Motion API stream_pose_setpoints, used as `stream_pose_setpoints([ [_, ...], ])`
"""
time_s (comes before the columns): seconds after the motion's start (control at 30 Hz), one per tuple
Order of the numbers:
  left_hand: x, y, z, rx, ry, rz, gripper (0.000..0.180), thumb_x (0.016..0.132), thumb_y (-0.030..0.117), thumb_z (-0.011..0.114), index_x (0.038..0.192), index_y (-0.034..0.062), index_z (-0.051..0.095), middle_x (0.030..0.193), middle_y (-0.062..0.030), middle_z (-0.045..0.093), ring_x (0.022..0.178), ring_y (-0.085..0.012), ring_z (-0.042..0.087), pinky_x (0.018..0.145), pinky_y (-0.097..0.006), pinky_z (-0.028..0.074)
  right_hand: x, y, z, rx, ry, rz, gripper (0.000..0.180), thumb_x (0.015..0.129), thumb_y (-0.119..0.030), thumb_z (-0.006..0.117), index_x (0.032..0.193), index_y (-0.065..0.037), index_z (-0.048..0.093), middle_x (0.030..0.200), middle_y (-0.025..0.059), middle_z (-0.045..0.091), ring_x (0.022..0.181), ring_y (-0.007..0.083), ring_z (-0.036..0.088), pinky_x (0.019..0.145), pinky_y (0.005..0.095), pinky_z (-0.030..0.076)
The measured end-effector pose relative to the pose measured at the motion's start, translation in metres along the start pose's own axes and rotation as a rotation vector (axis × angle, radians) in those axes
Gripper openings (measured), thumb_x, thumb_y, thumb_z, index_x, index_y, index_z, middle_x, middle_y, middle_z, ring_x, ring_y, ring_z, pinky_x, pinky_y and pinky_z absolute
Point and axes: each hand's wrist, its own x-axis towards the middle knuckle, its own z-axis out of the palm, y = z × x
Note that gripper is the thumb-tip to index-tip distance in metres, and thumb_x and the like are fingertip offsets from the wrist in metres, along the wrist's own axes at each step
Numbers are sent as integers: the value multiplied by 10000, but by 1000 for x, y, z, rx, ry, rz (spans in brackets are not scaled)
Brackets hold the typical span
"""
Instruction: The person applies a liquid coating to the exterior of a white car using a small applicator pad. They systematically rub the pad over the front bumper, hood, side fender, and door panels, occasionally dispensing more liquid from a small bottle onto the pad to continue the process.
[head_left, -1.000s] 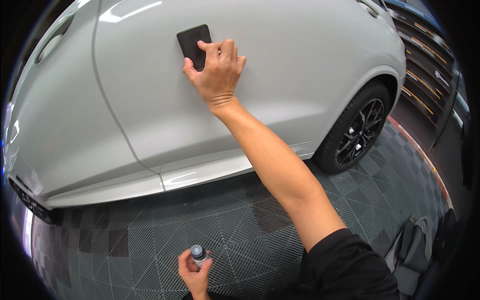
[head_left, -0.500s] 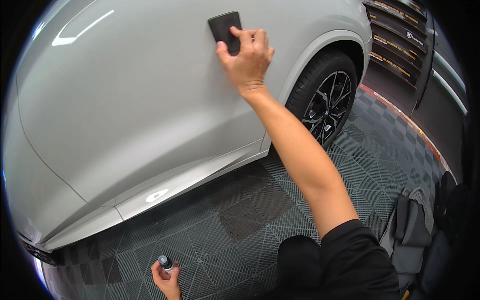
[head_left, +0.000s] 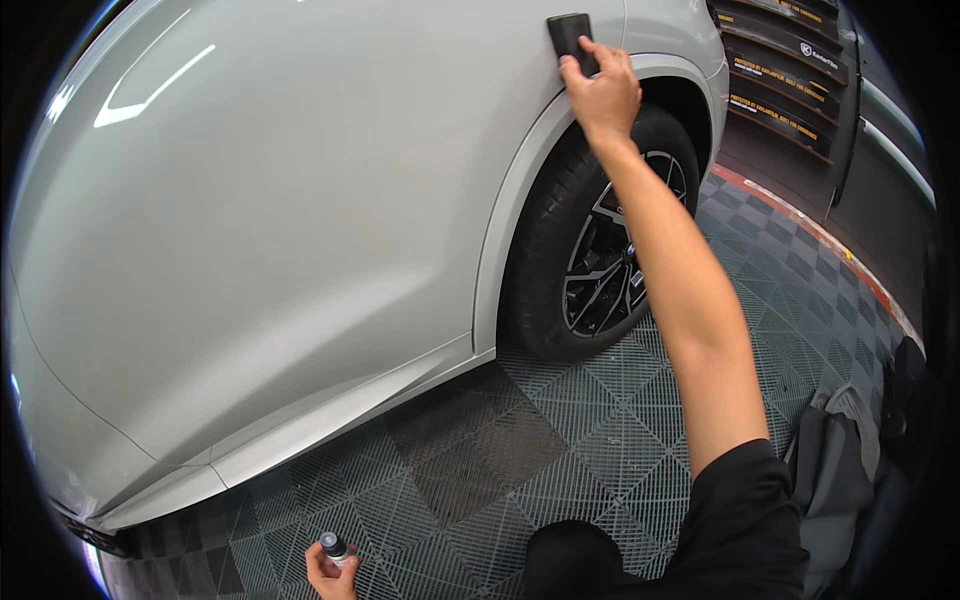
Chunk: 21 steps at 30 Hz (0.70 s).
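Observation:
My right hand (head_left: 607, 95) grips a flat black applicator block (head_left: 568, 40) between thumb and fingers. The block lies against the pale grey car's body panel (head_left: 330, 210), just above the wheel arch (head_left: 505, 200). Low in the view, my left hand (head_left: 328, 580) is wrapped round a small bottle (head_left: 334, 547) with a dark cap, held upright over the floor and away from the car. Its lower part is hidden by the fingers.
Below my right forearm is the black tyre (head_left: 545, 270) with its spoked rim. Grey slatted tiles (head_left: 600, 430) cover the floor. Dark shelves (head_left: 780, 90) with boxes stand at the far right. Grey cloth or padding (head_left: 835, 470) lies at the right edge.
My right hand has slid the block to the right along the panel, toward the wheel arch. The view has shifted to the right. My left hand still holds the bottle low down.

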Motion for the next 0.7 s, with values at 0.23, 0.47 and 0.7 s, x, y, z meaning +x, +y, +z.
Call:
stream_pose_setpoints([
  [0.23, 0, 5, 19, -142, -6, 28, 460, 768, -28, 705, 1177, -5, 495, 994, -122, 610, 866, -228, 652, 694, -328, 579, 70, 94, 6, -114, -90, 29, 436, 754, -397, 719, 1153, -224, 683, 1061, 166, 685, 970, 318, 663, 825, 390, 512],
  [0.47, -9, 16, 4, -182, 11, 82, 471, 761, 13, 721, 1157, -7, 467, 972, -117, 594, 857, -226, 649, 667, -332, 601, 50, 89, -7, 41, -154, -90, 415, 758, -300, 746, 1153, -192, 676, 1094, 85, 689, 1042, 234, 639, 892, 336, 480],
  [0.7, -17, 36, -3, -232, -31, 129, 506, 734, 54, 760, 1150, 3, 476, 989, -125, 592, 862, -233, 647, 677, -343, 597, -36, 8, -21, 151, -114, -49, 374, 695, -275, 782, 1009, -91, 696, 937, 87, 630, 848, 242, 589, 806, 348, 487],
])
